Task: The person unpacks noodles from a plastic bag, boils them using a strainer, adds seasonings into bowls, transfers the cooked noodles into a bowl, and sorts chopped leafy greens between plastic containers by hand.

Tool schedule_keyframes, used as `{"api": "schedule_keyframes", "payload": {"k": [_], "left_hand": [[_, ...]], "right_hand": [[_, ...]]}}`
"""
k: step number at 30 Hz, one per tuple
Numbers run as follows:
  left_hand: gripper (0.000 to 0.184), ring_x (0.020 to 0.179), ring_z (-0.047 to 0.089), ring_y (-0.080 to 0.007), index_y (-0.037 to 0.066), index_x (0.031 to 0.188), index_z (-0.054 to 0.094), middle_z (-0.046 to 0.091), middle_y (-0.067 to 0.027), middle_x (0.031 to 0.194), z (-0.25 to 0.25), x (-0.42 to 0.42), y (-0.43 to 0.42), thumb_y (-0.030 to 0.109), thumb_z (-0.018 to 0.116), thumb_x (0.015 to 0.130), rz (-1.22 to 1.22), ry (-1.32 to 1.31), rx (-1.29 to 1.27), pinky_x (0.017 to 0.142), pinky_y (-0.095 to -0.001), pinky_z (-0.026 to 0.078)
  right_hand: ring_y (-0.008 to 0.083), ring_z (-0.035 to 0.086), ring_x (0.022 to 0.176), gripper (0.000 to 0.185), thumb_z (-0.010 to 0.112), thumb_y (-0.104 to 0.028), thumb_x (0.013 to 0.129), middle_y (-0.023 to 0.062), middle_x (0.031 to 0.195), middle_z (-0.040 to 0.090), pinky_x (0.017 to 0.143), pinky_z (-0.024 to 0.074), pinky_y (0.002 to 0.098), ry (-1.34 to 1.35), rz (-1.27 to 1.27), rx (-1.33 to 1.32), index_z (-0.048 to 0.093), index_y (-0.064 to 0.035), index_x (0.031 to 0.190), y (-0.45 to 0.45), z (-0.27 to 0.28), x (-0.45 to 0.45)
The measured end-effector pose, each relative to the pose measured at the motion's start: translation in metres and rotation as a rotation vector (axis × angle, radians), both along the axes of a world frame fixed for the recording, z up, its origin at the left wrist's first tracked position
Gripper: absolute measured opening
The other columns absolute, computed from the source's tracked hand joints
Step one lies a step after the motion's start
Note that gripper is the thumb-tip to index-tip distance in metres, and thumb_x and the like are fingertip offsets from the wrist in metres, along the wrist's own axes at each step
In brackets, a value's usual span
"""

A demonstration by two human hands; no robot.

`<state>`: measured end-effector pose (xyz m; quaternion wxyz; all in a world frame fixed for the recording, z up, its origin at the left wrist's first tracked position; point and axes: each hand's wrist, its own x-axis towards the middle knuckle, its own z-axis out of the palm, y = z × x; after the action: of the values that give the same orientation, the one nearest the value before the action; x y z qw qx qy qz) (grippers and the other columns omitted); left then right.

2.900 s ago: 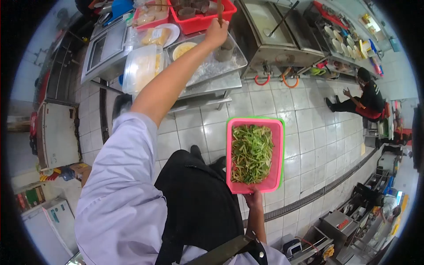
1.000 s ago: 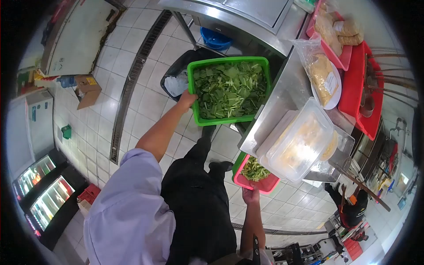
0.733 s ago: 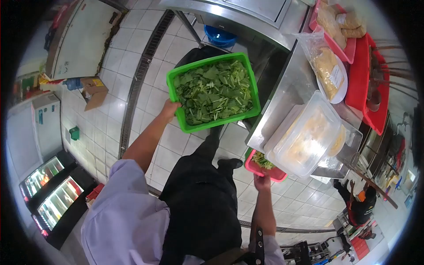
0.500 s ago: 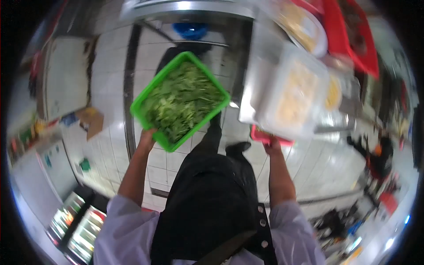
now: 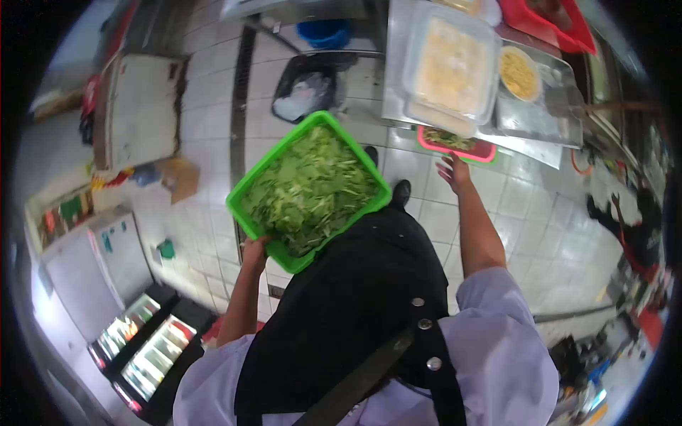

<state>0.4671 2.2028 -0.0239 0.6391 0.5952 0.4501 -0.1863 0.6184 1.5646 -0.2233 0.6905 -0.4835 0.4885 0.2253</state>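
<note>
My left hand is closed on the near-left edge of a green plastic basket. Chopped leafy greens fill this basket, which sits tilted in front of my apron. On the other side, my right hand has its fingers apart and nothing in them. It is just below the near rim of a pink basket with green rim showing under it; whether the hand touches it I cannot tell. Some greens lie inside the pink basket, which is partly hidden under the counter's edge.
A steel counter carries a lidded clear container of pale food, a bowl of yellow food and a red basket. A lined black bin and a blue tub stand ahead. Another person is at far right.
My right hand has come off the pink basket's edge and its fingers have spread. The green basket has come closer to my body, still in my left hand. The view has shifted.
</note>
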Motion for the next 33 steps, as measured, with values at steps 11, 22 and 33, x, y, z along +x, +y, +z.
{"api": "schedule_keyframes", "payload": {"k": [11,22,33], "left_hand": [[0.034,0.097,0.067,-0.0194,0.0,0.126,0.065,0.071,-0.0077,0.11,0.058,0.003,-0.036,0.002,0.062,0.092,-0.238,-0.143,0.246,0.081,-0.0348,0.053],[0.032,0.093,0.069,-0.0211,-0.002,0.123,0.065,0.071,-0.0087,0.107,0.014,-0.033,-0.039,0.001,0.064,0.091,0.039,-0.293,0.218,0.083,-0.0373,0.056],[0.037,0.092,0.068,-0.0199,-0.004,0.127,0.064,0.072,-0.009,0.107,0.051,-0.063,0.058,0.004,0.061,0.091,-0.034,-0.328,0.11,0.084,-0.0374,0.056]], "right_hand": [[0.0443,0.065,0.123,0.056,0.063,-0.031,0.104,0.0273,0.132,0.067,0.104,0.0495,0.0484,-0.791,0.943,-0.478,0.049,-0.0045,0.151,0.17,0.186,-0.016],[0.0561,0.065,0.097,0.039,0.057,-0.017,0.105,0.033,0.106,0.069,0.08,0.0494,0.0619,-0.971,1.037,-0.818,0.052,-0.0067,0.142,0.21,0.249,0.021],[0.0428,0.05,0.138,0.067,0.078,-0.021,0.092,0.0213,0.15,0.054,0.113,0.039,0.0565,-1.596,1.288,-0.814,0.052,-0.0121,0.153,0.435,0.344,-0.006]]}}
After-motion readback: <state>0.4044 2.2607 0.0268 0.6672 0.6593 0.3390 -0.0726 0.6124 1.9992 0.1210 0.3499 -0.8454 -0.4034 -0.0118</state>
